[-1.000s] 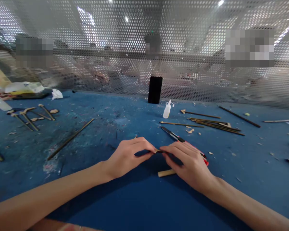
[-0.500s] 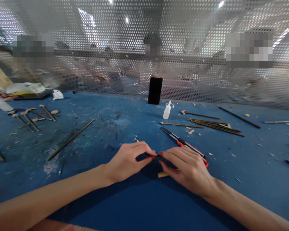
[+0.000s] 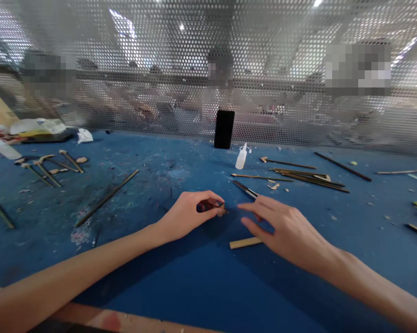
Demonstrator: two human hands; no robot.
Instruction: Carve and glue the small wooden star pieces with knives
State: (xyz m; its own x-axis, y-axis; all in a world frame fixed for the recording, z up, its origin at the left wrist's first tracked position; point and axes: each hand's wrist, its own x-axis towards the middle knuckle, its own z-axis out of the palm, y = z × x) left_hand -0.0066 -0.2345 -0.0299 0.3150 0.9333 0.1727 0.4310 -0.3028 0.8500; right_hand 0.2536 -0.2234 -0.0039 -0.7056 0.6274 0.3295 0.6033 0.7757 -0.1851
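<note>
The left hand [image 3: 185, 215] pinches a small piece [image 3: 222, 209] between thumb and fingertips above the table [image 3: 180, 286]. At the piece's 3 o'clock, the right hand [image 3: 284, 226] is open, thumb and fingers parted, clear of the piece, covering part of a pale stick [image 3: 245, 243] at 5 o'clock and part of a knife [image 3: 243, 188] between 1 and 2. Farther off are the phone [image 3: 224, 129] at 12, bottle [image 3: 240, 159] at 1, clustered sticks [image 3: 308, 178] at 2 and a dark stick [image 3: 107, 198] at 9.
</note>
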